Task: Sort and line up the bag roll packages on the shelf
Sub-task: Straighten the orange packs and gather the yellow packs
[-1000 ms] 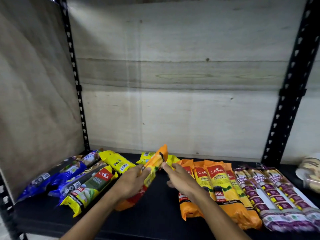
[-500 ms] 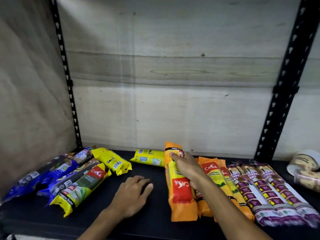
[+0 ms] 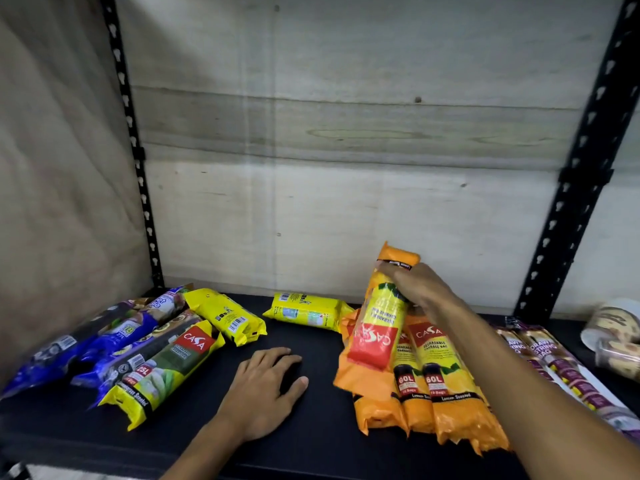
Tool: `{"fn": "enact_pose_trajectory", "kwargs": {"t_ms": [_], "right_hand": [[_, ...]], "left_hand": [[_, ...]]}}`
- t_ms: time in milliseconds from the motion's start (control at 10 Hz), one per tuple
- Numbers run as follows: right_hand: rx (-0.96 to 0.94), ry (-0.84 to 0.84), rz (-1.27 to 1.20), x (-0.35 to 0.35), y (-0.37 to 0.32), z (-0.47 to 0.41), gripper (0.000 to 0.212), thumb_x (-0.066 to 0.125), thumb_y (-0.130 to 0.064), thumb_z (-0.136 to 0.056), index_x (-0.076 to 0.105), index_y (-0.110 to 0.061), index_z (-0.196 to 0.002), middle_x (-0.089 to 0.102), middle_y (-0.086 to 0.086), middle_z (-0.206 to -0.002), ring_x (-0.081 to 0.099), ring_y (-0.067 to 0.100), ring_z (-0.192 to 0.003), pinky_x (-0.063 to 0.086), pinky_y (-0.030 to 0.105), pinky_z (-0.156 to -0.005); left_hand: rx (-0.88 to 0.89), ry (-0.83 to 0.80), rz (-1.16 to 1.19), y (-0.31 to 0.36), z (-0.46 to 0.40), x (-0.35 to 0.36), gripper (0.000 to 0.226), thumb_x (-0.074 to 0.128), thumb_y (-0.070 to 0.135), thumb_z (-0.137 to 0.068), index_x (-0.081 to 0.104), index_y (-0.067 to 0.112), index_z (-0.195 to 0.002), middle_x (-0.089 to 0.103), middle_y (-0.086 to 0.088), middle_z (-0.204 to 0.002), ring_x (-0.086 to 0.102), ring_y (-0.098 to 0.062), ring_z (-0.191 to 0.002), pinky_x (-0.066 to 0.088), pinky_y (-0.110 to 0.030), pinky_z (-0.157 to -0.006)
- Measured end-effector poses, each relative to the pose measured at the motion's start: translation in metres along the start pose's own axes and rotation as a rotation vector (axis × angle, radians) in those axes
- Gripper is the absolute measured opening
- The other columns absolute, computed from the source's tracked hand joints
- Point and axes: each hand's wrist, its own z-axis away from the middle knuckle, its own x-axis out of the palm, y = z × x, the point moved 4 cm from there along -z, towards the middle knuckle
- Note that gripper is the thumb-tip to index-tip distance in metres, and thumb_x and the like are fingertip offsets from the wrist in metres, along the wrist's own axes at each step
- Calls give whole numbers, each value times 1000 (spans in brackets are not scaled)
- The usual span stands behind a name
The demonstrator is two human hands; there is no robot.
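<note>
One head-worn wide-angle view only, looking forward and slightly down into a shelf bay from close range. Back wall panel filling the upper frame, black uprights bowed at left and right edges, both forearms entering from the bottom edge. No second view to overlap.

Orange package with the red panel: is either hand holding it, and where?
The right hand grips the orange plastic bag roll package near its far, upper end. The left hand holds nothing; it rests flat on the black shelf.
</note>
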Motion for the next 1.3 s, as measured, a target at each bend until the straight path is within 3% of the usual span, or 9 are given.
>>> {"fn": "enact_pose_trajectory", "kwargs": {"t_ms": [200,300,400,600,800,1000,1100,1200,1300], "right_hand": [[8,193,-202,-37,-3,-4,62,81,-42,-70,55,-11,-117,73,12,-97,75,25,-71,58,35,-47],[25,236,-281,-52,2,4,51,81,-28,-78,51,-12,-117,71,14,-97,75,31,-73,62,46,-60],[110,231,-376,-59,13,10,36,77,-23,-83,57,-9,-110,70,15,-97,73,34,-79,63,46,-63],[246,208,-371,-59,35,24,36,74,-24,-86,59,-5,-112,63,18,-98,63,28,-77,52,30,-44],[319,81,-370,-37,52,56,10,63,-4,-92,61,0,-101,60,21,-100,65,35,-88,63,40,-55],[229,-54,-31,-11,49,82,9,49,-10,-101,58,-9,-103,66,12,-97,68,26,-83,61,43,-68],[175,-128,120,5,51,84,41,47,-21,-101,46,-22,-143,50,8,-145,59,30,-118,62,41,-73],[91,-133,397,16,51,86,71,60,-48,-93,31,-25,-153,39,5,-154,65,20,-98,62,35,-75],[47,-117,764,27,55,89,81,60,-60,-86,33,-19,-150,52,10,-139,65,26,-102,57,34,-81]], "left_hand": [[7,17,21,-3,-2,2,62,29,70,-88,41,41,-141,33,21,-150,21,-2,-140,19,-30,-113],[15,30,31,-3,-2,2,72,20,75,-80,42,41,-140,34,22,-148,22,-2,-139,20,-30,-113],[11,34,37,-3,-2,3,58,33,67,-90,42,40,-140,35,21,-148,23,-2,-139,20,-31,-114],[8,39,36,-2,-1,1,53,37,64,-93,43,40,-140,35,21,-148,23,-3,-139,21,-31,-113],[6,44,42,-2,-1,0,52,38,63,-93,43,40,-139,36,20,-148,24,-4,-139,22,-32,-113],[2,40,39,-3,-2,1,52,38,63,-93,43,40,-140,36,20,-149,24,-5,-140,22,-33,-113],[3,42,40,-3,-2,1,52,39,63,-93,44,40,-139,37,19,-149,24,-5,-140,22,-33,-112],[5,45,41,-2,-2,1,52,39,63,-93,44,40,-139,37,19,-148,25,-5,-139,23,-32,-112],[6,54,40,-2,-2,0,51,40,62,-93,45,39,-139,38,19,-148,26,-6,-139,23,-33,-112]]}}
